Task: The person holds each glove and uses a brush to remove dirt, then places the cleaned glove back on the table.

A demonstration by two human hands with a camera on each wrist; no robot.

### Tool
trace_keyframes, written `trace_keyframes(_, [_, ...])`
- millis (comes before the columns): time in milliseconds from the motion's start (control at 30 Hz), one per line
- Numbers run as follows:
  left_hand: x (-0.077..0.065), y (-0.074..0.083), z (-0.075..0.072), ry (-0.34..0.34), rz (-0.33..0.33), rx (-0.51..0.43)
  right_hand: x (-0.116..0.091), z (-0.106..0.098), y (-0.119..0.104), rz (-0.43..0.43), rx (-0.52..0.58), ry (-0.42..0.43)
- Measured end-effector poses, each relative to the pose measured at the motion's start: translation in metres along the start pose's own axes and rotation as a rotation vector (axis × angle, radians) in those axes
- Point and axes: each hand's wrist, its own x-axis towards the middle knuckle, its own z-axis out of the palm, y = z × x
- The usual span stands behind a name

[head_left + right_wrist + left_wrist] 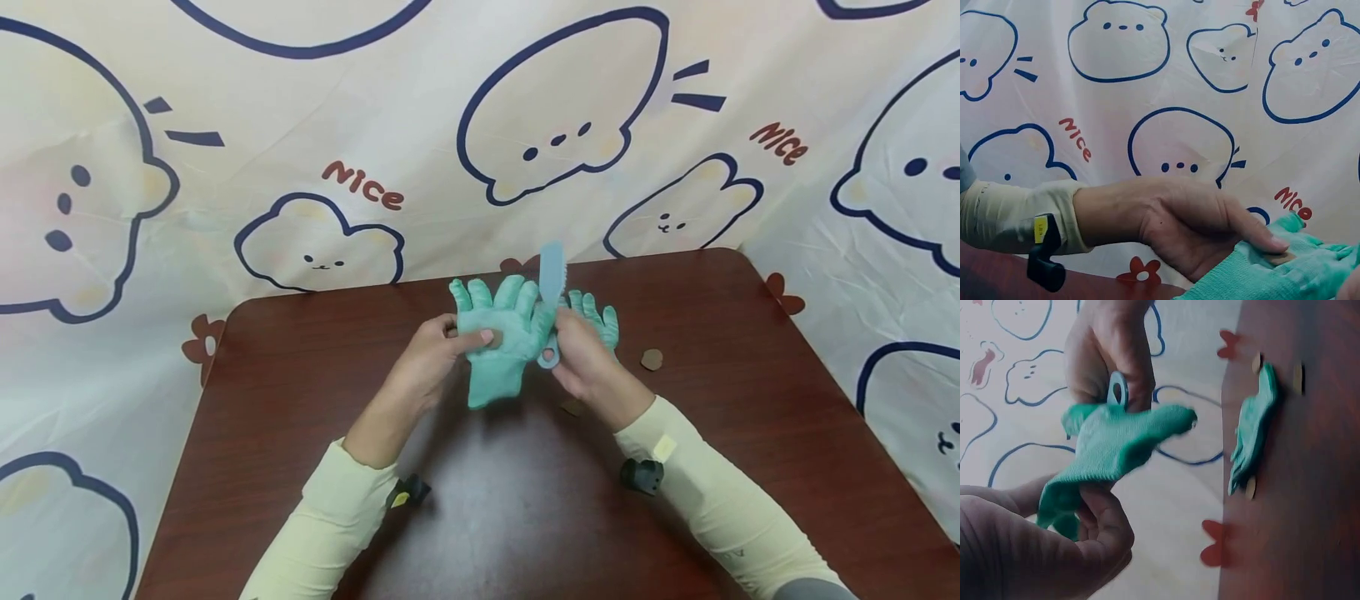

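Note:
A light green knitted glove [498, 333] is held up above the table, fingers pointing away. My left hand [431, 358] grips it, the thumb lying across its palm side. Beside that thumb a small brown piece [1282, 257] shows against the glove in the right wrist view. My right hand [588, 354] holds a light blue tool [552, 275] with a toothed edge, upright at the glove's thumb side. The ring-shaped handle end [1117, 390] of the tool shows below the fingers. A second green glove [1254, 425] lies on the table, partly behind my right hand in the head view.
Small flat brown pieces lie on the dark wooden table [300, 433]; one round piece [652, 359] is right of the second glove, another [572, 407] below my right hand. A cloth [420, 125] with cartoon drawings hangs behind the table.

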Motion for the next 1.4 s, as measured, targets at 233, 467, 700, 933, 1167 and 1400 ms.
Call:
trace_keyframes(233, [0.006, -0.007, -0.001, -0.098, -0.071, -0.26, 0.0, -0.013, -0.01, 0.037, -0.067, -0.021])
trace_keyframes(467, [0.01, -0.01, 0.0, -0.096, -0.042, -0.443, 0.001, -0.028, -0.02, 0.023, -0.043, -0.005])
trace_keyframes(700, [0.015, -0.012, -0.002, -0.184, -0.008, -0.572, -0.004, -0.037, -0.027, -0.029, -0.177, 0.017])
trace_keyframes(933, [0.021, -0.014, -0.003, -0.22, 0.045, -0.669, -0.021, -0.028, -0.027, -0.142, -0.346, -0.165])
trace_keyframes(1167, [0.025, -0.017, 0.001, -0.243, 0.106, -0.776, -0.03, -0.002, -0.007, -0.194, -0.464, -0.282])
trace_keyframes(1400, [0.02, -0.016, -0.005, -0.218, 0.158, -0.787, -0.024, 0.013, 0.008, -0.217, -0.572, -0.198])
